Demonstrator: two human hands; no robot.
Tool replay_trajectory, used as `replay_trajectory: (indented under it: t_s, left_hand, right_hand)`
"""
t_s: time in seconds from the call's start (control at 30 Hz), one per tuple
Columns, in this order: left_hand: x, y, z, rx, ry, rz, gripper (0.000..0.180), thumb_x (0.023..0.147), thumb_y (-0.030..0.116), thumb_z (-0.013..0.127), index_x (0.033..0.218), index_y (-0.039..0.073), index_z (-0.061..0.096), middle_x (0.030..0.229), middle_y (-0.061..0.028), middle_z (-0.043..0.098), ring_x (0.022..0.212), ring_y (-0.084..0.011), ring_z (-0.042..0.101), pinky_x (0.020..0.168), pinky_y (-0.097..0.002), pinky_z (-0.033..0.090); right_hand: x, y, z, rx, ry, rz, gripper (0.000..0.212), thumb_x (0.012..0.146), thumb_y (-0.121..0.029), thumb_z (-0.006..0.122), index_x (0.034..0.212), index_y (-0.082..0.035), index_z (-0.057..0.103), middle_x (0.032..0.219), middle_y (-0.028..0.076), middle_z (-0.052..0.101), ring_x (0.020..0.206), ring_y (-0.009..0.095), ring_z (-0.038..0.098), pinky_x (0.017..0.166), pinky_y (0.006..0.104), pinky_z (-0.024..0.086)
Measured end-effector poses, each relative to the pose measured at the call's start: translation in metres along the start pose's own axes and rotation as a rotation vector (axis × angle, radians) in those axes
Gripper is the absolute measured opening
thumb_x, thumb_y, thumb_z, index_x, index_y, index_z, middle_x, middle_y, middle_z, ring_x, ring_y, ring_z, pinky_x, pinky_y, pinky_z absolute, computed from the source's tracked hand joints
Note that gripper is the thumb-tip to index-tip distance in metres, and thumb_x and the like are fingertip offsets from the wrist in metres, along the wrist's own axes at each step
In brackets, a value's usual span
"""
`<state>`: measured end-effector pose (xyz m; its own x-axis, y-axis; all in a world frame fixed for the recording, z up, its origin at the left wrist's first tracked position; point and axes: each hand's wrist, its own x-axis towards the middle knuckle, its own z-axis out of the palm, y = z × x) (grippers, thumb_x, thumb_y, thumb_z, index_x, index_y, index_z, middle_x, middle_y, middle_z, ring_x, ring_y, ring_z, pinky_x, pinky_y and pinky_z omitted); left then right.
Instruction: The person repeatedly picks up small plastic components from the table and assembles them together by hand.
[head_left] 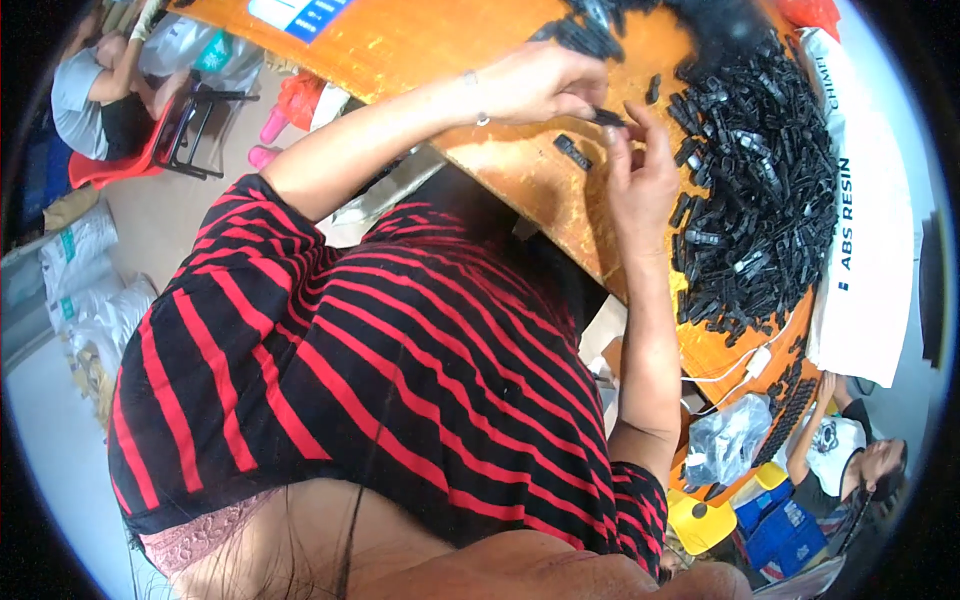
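Note:
Over the orange tabletop [400,55], my left hand [563,85], with a thin bracelet at its wrist, pinches a small black plastic part [608,117]. My right hand [643,165] meets it from the right, thumb and forefinger closed on the same part. Fingers cover much of the part, so its exact shape cannot be made out. A similar black plastic piece [573,152] lies on the table just below my hands. Another small one [653,89] rests beyond my right fingertips.
A large heap of black plastic parts [755,200] covers the right side, beside a white sack [865,220]. More black pieces [590,35] lie at the far edge. A white cable [757,362], a clear plastic bag [728,440] and a yellow bin [700,522] are lower right. Other people sit at both sides.

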<state>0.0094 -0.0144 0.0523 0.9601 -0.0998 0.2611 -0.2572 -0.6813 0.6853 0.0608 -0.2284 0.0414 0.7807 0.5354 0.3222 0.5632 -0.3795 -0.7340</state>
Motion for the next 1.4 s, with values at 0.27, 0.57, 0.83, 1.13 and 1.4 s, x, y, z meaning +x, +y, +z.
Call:
replay_trajectory:
  t_s: [0.27, 0.57, 0.83, 1.13, 1.4]
  left_hand:
    - [-0.02, -0.006, 0.028, -0.59, -0.09, -0.319, 0.019, 0.095, 0.019, 0.075, 0.102, 0.002, 0.069, 0.084, 0.0013, 0.068, 0.079, -0.0089, 0.064, 0.073, -0.0262, 0.054]
    - [-0.03, -0.016, 0.053, -0.484, 0.023, -0.44, 0.015, 0.091, 0.017, 0.079, 0.093, 0.005, 0.071, 0.081, 0.0019, 0.067, 0.076, -0.0074, 0.061, 0.069, -0.0254, 0.052]
    - [-0.03, -0.012, 0.055, -0.282, 0.058, -0.487, 0.017, 0.087, 0.018, 0.081, 0.089, 0.005, 0.069, 0.078, -0.0018, 0.067, 0.072, -0.0099, 0.062, 0.068, -0.0287, 0.052]
    - [-0.031, 0.001, 0.059, 0.045, 0.092, -0.344, 0.018, 0.086, 0.02, 0.074, 0.086, 0.005, 0.063, 0.087, -0.0129, 0.065, 0.089, -0.0349, 0.065, 0.077, -0.0452, 0.051]
    - [-0.033, 0.015, 0.057, 0.034, 0.072, -0.398, 0.018, 0.086, 0.019, 0.072, 0.09, 0.006, 0.06, 0.091, -0.0135, 0.063, 0.093, -0.0362, 0.063, 0.078, -0.0456, 0.05]
  right_hand:
    - [-0.016, 0.015, -0.009, 0.688, -0.178, 0.594, 0.012, 0.1, -0.011, 0.067, 0.099, 0.0, 0.063, 0.073, 0.005, 0.067, 0.053, 0.008, 0.06, 0.046, 0.0227, 0.049]
    - [-0.026, 0.018, 0.006, 0.563, -0.225, 0.661, 0.014, 0.101, -0.012, 0.066, 0.1, -0.001, 0.058, 0.073, 0.007, 0.067, 0.051, 0.011, 0.06, 0.045, 0.0241, 0.049]
    - [-0.019, 0.013, 0.009, 0.417, -0.272, 0.677, 0.015, 0.1, -0.011, 0.066, 0.097, 0.0, 0.056, 0.068, 0.006, 0.065, 0.047, 0.012, 0.058, 0.041, 0.0267, 0.046]
    - [-0.02, 0.042, 0.018, 0.089, -0.239, 0.432, 0.021, 0.092, -0.013, 0.076, 0.083, 0.0, 0.062, 0.067, 0.007, 0.066, 0.057, 0.015, 0.06, 0.057, 0.031, 0.051]
    - [-0.014, 0.024, 0.005, 0.25, -0.382, 0.677, 0.019, 0.092, -0.012, 0.075, 0.084, -0.002, 0.061, 0.064, 0.007, 0.064, 0.056, 0.016, 0.062, 0.057, 0.0335, 0.051]
